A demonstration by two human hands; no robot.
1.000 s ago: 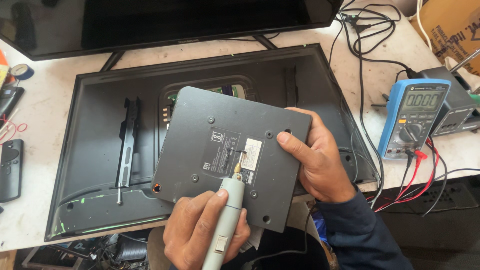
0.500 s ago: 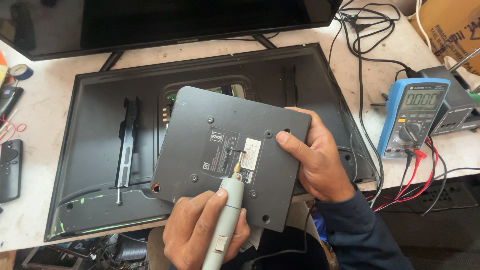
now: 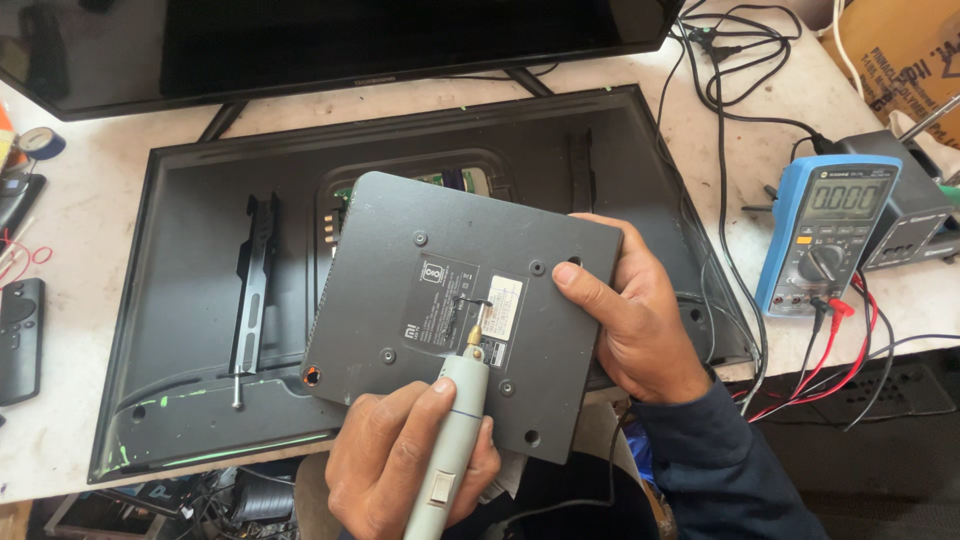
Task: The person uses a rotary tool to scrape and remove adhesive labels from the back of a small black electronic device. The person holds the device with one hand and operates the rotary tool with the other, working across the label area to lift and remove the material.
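grey flat plastic cover plate [image 3: 440,310] stays clamped in the right hand [image 3: 640,320]; left hand [image 3: 400,465] grips the pale electric screwdriver [image 3: 450,440], its tip unmoved on the white label [image 3: 500,308].

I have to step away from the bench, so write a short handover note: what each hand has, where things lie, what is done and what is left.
Left hand: wrapped around the grey rotary tool, tip on the label patch of the dark grey panel.
Right hand: grips the panel's right edge, holding it tilted over the black TV back shell on the table.
Blue multimeter stands to the right, leads plugged in.
Done: marks already show on the label near the tip.
Left: cannot tell how much more work the label needs.
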